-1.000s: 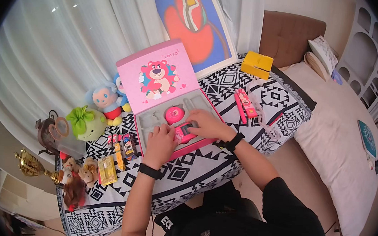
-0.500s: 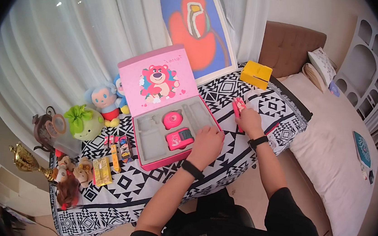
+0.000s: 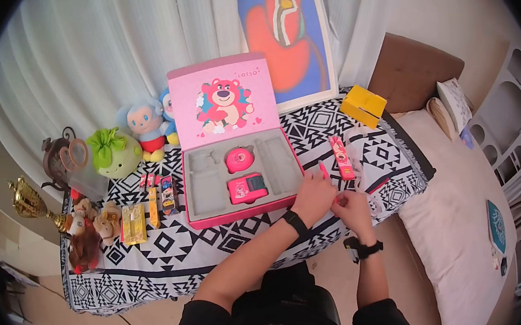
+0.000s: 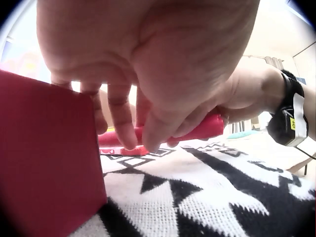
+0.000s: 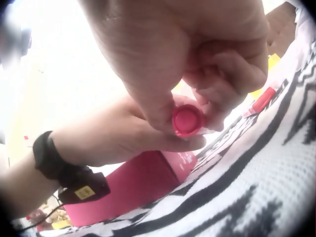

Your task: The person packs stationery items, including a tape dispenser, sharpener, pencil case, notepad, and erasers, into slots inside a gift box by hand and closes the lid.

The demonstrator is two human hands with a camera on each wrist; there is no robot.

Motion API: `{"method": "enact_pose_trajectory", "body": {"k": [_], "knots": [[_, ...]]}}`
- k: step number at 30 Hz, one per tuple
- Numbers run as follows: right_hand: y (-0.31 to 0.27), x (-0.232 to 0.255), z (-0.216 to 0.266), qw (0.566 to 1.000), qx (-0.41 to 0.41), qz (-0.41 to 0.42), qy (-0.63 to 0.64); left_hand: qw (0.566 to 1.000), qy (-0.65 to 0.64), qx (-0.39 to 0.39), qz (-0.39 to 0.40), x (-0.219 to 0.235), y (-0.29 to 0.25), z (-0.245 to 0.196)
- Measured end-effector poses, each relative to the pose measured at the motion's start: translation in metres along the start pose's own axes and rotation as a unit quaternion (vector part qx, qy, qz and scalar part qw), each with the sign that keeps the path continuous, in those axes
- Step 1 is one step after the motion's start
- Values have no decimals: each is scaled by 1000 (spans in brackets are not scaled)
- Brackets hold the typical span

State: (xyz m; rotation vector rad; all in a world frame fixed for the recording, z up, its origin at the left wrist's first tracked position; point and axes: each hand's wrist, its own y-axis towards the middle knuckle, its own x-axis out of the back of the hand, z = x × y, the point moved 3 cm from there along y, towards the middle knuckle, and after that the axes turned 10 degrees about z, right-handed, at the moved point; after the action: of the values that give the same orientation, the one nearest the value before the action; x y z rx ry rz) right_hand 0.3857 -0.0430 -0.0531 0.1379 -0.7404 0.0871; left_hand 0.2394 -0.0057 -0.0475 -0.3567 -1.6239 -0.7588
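Both my hands meet just right of the open pink box [image 3: 230, 215], near the table's front edge. Between them is a slim red tube [image 3: 324, 168]. My left hand [image 3: 314, 196] curls its fingers round the tube's body [image 4: 202, 129]. My right hand [image 3: 351, 209] pinches the tube's round red end [image 5: 187, 120] with thumb and fingertips. The box's red side wall [image 4: 44, 158] stands close beside the left hand. Inside the box's grey tray lie a pink gadget [image 3: 247, 188] and a round pink piece [image 3: 239, 159].
A flat pink packet [image 3: 341, 158] lies on the patterned cloth [image 3: 201, 257] beyond my hands, and a yellow box [image 3: 364, 105] at the far corner. Plush toys [image 3: 144, 127], small packets [image 3: 160, 197] and a trophy [image 3: 31, 203] stand to the left. A bed [image 3: 457, 200] borders the right side.
My hands left the gadget in the box. The right hand reached right and picked up the red tube. Both hands then came together on it beside the box.
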Motion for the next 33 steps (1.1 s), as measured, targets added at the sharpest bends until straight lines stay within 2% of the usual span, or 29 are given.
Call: {"method": "enact_pose_trajectory", "body": {"k": [1, 3, 7, 9, 11, 13, 16, 19, 21, 23, 29, 33], "knots": [[-6, 0, 3, 1000, 0, 4, 2, 999, -7, -18, 40, -1, -2, -2], [-15, 2, 7, 1000, -2, -8, 19, 999, 13, -25, 30, 4, -10, -6], [-5, 13, 41, 998, 57, -21, 26, 999, 18, -25, -19, 35, -21, 6], [9, 11, 64, 996, 77, -40, 25, 995, -38, -6, -91, 58, -27, 21], [29, -2, 76, 991, 127, -34, 24, 995, -42, -1, -90, 70, -33, 42], [46, -22, 93, 989, 144, -20, 1, 995, -41, 75, -46, 79, -44, 66], [65, -57, 107, 984, 176, -10, -10, 994, -25, 99, -32, 63, -65, 104], [71, -87, 118, 981, 180, 9, -64, 993, -10, 114, 4, 63, -81, 117], [70, -98, 121, 980, 177, -26, -90, 994, -11, 110, 11, 60, -85, 122], [72, -107, 115, 980, 167, -21, -105, 994, -15, 106, 17, 57, -88, 124], [61, -102, 121, 978, 145, -28, -149, 995, -35, 93, 16, 51, -91, 127], [55, -100, 123, 973, 160, -44, -161, 991, -42, 127, 32, 51, -90, 127]]}}
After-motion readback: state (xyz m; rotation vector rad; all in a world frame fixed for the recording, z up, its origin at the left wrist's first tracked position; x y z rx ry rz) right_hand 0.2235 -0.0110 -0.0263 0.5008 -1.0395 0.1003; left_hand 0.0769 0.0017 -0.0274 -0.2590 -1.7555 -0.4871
